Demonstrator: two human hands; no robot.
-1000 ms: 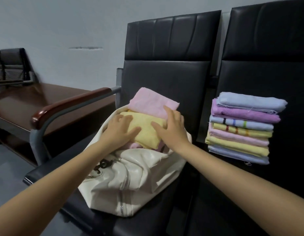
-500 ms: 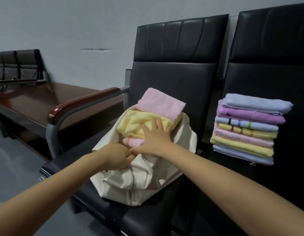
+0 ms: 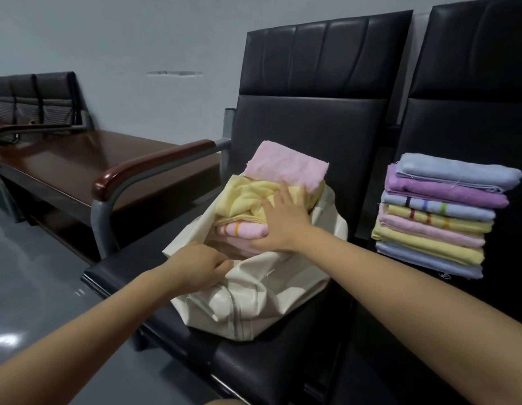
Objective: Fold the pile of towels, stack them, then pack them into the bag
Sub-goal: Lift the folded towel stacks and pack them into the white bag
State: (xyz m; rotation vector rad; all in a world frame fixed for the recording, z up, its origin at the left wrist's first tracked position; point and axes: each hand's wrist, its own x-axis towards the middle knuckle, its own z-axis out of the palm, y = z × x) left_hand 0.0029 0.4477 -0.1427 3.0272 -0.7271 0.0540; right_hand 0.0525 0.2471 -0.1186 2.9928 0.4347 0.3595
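A cream-white bag (image 3: 254, 299) lies on the left black seat with its mouth open. Several folded towels stick out of it: a pink towel (image 3: 286, 168) on top, a rumpled yellow towel (image 3: 242, 200) under it, and a pink striped towel (image 3: 242, 230) below. My right hand (image 3: 283, 220) lies flat with spread fingers on the yellow and pink towels, pressing them. My left hand (image 3: 200, 267) grips the near rim of the bag. A second stack of folded towels (image 3: 441, 211) in blue, purple, yellow and pink stands on the right seat.
A wooden armrest on a grey metal frame (image 3: 148, 168) borders the left seat. Beyond it is a dark brown bench or low table (image 3: 78, 159), with more black chairs (image 3: 34, 97) at the far left. Grey floor (image 3: 34, 287) lies to the left.
My left hand has left the yellow towel and taken hold of the bag's near rim. My right hand has slid down the towels, and the yellow towel has become rumpled.
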